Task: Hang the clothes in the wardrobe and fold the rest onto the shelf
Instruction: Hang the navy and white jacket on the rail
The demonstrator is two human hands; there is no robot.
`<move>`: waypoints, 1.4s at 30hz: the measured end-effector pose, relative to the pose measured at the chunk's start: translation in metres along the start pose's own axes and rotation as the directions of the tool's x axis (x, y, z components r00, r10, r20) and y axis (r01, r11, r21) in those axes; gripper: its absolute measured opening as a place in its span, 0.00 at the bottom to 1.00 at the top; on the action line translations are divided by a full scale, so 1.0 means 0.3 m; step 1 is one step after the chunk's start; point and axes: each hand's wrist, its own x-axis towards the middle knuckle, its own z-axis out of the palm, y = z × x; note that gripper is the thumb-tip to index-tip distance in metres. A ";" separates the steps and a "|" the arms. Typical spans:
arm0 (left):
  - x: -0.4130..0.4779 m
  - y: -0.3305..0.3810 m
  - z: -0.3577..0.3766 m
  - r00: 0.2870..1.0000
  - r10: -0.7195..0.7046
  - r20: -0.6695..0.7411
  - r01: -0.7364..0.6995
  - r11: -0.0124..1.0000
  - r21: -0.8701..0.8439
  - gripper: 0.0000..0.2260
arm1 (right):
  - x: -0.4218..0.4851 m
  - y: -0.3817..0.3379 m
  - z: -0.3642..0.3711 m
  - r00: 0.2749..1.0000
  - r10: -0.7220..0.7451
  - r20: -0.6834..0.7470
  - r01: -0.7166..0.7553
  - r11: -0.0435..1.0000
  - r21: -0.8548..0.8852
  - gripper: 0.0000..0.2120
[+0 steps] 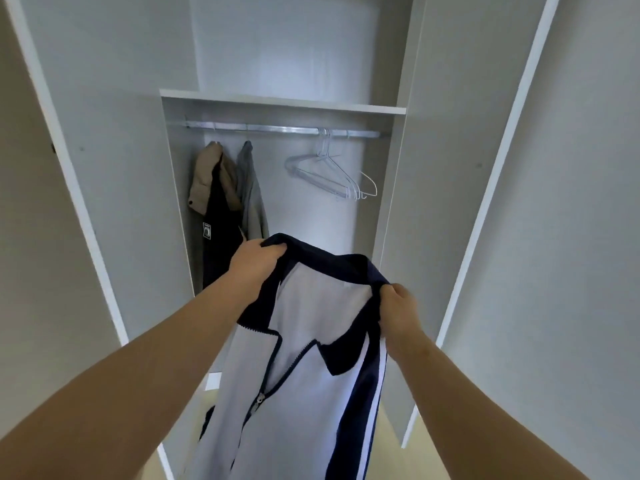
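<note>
Jacket (304,393): white, with navy at the shoulders, the collar and a side stripe. It is hanging in the air in front of the open wardrobe (311,220), held up by its shoulders with the front facing the camera. It is sitting well below the rail (277,128) and touching neither rail nor shelf (277,102). The zip (259,398) is sitting partway up. Above it the front is falling open and the collar (346,355) is flopping to the right. The hem is running out of view at the bottom.

Left hand (258,259) is gripping one shoulder, fingers curled over the navy cloth and bunching it. Right hand (398,306) is pinching the other shoulder, fingers and thumb closed on a fold of navy cloth. Both forearms are bare and reaching forward. The left hand is sitting higher than the right.

Inside the wardrobe, the rail is running across just under the shelf. A bunch of white hangers (329,174) is hanging bare on the right part of the rail, tilted down to the right. On the left part two garments are hanging. A tan-and-dark garment (211,202) is hanging close to the side wall, and a grey garment (251,199) is hanging just beside it on its right. The two are overlapping in view.

The left door (114,150) and right door (450,168) are standing open on either side. Pale floor (391,455) is showing at the bottom right.
</note>
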 end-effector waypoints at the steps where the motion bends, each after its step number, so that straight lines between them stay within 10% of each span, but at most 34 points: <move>1: 0.066 0.011 0.012 0.998 0.033 -0.045 -0.031 0.999 0.036 0.04 | 0.074 -0.010 0.032 0.999 0.001 0.033 -0.001 1.000 -0.001 0.09; 12: 0.580 -0.029 0.039 0.964 -0.252 -0.087 0.224 0.942 -0.251 0.16 | 0.576 -0.026 0.332 0.980 0.021 0.198 -0.007 0.997 -0.074 0.05; 32: 1.692 0.117 0.315 0.995 -0.098 -0.007 0.091 0.947 -0.309 0.10 | 1.613 -0.188 0.811 0.953 -0.036 0.300 0.051 0.998 -0.044 0.07; 36: 1.827 0.118 0.388 0.993 -0.110 -0.047 0.090 0.945 -0.315 0.08 | 1.821 -0.214 0.833 0.881 -0.095 0.462 0.183 0.972 -0.149 0.12; 42: 2.001 0.145 0.494 0.981 -0.100 -0.164 0.051 0.960 -0.277 0.11 | 2.153 -0.298 0.867 0.859 -0.423 0.287 0.511 0.697 -0.503 0.06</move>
